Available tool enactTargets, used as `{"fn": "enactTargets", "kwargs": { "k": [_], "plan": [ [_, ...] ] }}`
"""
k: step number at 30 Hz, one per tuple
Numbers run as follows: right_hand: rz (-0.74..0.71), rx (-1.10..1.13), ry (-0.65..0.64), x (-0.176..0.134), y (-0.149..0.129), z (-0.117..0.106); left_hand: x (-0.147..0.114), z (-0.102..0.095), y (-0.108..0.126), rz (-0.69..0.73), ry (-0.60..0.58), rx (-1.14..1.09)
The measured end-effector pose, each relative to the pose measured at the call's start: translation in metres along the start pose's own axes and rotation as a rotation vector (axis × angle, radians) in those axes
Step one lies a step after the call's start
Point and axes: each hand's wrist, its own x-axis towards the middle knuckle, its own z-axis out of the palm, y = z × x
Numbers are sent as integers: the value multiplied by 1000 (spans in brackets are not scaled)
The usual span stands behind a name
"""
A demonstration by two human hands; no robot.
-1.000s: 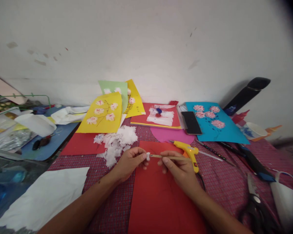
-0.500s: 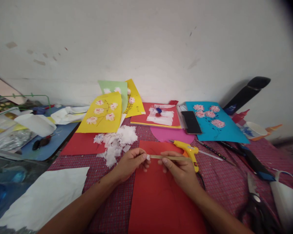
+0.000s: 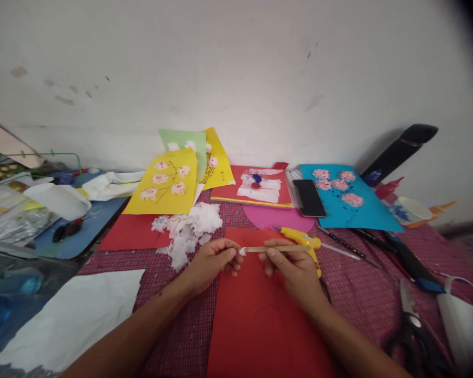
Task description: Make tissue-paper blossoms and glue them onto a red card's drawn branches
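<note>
My right hand point(image 3: 294, 268) grips a thin flat wooden stick point(image 3: 260, 249) between thumb and fingers, held nearly level and pointing left. At the stick's left tip is a small scrap of white paper point(image 3: 243, 251). My left hand point(image 3: 215, 262) pinches at that scrap with thumb and index finger, its other fingers curled below. Both hands are above a sheet of red paper point(image 3: 256, 325) on the checked tablecloth. Just behind my right hand lies a yellow glue gun point(image 3: 299, 237), partly covered by it. A pile of torn white paper point(image 3: 193, 226) lies beyond my left hand.
Yellow paper with flowers point(image 3: 163, 205) leans at the back left, and blue flower paper point(image 3: 362, 210) lies back right beside a phone point(image 3: 309, 198). Black-handled scissors point(image 3: 413, 331) rest at the right. A white sheet point(image 3: 74, 315) is at the left edge.
The stick and my right hand have shifted slightly right and up. The white scrap at the tip now shows more clearly beside my left fingertips.
</note>
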Motion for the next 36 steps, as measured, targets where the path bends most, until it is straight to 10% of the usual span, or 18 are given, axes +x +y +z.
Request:
{"fn": "enactTargets", "kwargs": {
  "k": [36],
  "plan": [
    [9, -81, 10, -3, -3, 5, -3, 1, 4, 59, -44, 159]
  ]
}}
